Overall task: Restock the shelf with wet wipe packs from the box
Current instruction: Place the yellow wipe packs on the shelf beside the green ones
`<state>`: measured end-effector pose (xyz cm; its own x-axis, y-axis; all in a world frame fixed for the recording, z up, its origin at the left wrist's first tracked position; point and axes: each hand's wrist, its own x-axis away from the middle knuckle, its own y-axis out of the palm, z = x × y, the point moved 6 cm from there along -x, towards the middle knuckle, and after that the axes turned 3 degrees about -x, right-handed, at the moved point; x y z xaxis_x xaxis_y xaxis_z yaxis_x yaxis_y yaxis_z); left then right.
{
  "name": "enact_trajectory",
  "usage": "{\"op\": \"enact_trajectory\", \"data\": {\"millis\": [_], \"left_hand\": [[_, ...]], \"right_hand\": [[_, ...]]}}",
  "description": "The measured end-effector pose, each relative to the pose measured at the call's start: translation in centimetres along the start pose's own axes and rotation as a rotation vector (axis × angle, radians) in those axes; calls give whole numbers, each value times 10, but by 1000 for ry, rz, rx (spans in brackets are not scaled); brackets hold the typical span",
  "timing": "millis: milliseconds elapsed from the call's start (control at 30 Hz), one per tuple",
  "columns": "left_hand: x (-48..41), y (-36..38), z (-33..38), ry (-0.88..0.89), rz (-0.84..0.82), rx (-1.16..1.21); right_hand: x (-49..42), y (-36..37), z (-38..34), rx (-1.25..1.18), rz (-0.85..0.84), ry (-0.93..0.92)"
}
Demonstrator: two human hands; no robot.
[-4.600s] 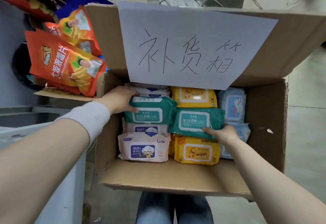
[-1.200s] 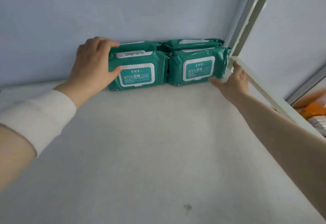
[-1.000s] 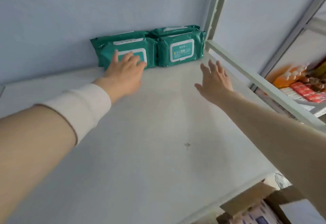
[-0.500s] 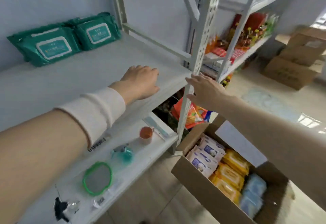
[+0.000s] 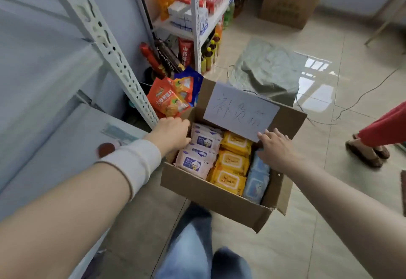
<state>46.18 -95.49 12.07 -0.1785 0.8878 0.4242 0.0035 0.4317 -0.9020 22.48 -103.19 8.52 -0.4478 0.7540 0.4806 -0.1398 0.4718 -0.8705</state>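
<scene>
- Blue-jeaned legs nearest, standing on beige floor tiles.
- Open brown cardboard box sits low just ahead of the legs, beside the shelving.
- Wet wipe packs lie flat inside in three rows: white packs with purple labels on the left, yellow packs in the middle, pale blue packs on the right.
- Left hand, white cuff at the wrist, hovers over the box's far left corner. Fingers bent downward and close together beside the rearmost white pack. Cannot tell whether they touch it; no grip visible.
- Right hand hangs above the blue row, fingers straight and slightly spread, tips at the lower corner of a white handwritten paper sheet on the rear flap.
- Pale grey shelf board lies left of the box, under the left forearm.
- White perforated metal upright rises behind the left hand, with orange snack bags piled at its foot.
- Farther off: a second rack of bottles and cartons, then closed cardboard boxes by the far wall.
- Right edge: another person's sandalled feet.
</scene>
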Motion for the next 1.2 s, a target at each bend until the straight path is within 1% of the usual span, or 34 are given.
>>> {"op": "enact_trajectory", "data": {"millis": [133, 267, 333, 467, 533, 600, 700, 767, 833, 900, 967, 1067, 1133, 1200], "left_hand": [[-55, 61, 11, 36, -155, 33], [-97, 118, 22, 46, -327, 98], [-113, 141, 32, 29, -387, 183], [-168, 193, 73, 31, -491, 364], [-213, 221, 96, 34, -469, 452], [-257, 248, 115, -1, -411, 576], [-308, 286, 129, -127, -334, 704], [-327, 304, 131, -235, -305, 675], [-339, 315, 130, -334, -313, 609], [-346, 321, 133, -375, -347, 545], [-349, 324, 135, -400, -361, 540], [-351, 328, 136, -424, -391, 597], [-350, 328, 135, -457, -416, 720], [-347, 321, 140, -423, -387, 840]], "right_hand": [[-25, 70, 32, -38, -145, 105], [-41, 130, 45, -136, -279, 200], [-46, 155, 48, -189, -335, 227], [-72, 217, 50, -277, -420, 218], [-98, 257, 55, -385, -446, 246], [-123, 295, 60, -516, -469, 306], [-150, 342, 67, -694, -477, 442], [-160, 365, 67, -841, -471, 535], [-163, 379, 67, -978, -413, 622], [-162, 386, 71, -1045, -352, 720], [-159, 391, 76, -1073, -324, 785], [-157, 398, 78, -1081, -381, 750], [-155, 400, 76, -1124, -412, 712], [-153, 400, 74, -1171, -424, 702]]}}
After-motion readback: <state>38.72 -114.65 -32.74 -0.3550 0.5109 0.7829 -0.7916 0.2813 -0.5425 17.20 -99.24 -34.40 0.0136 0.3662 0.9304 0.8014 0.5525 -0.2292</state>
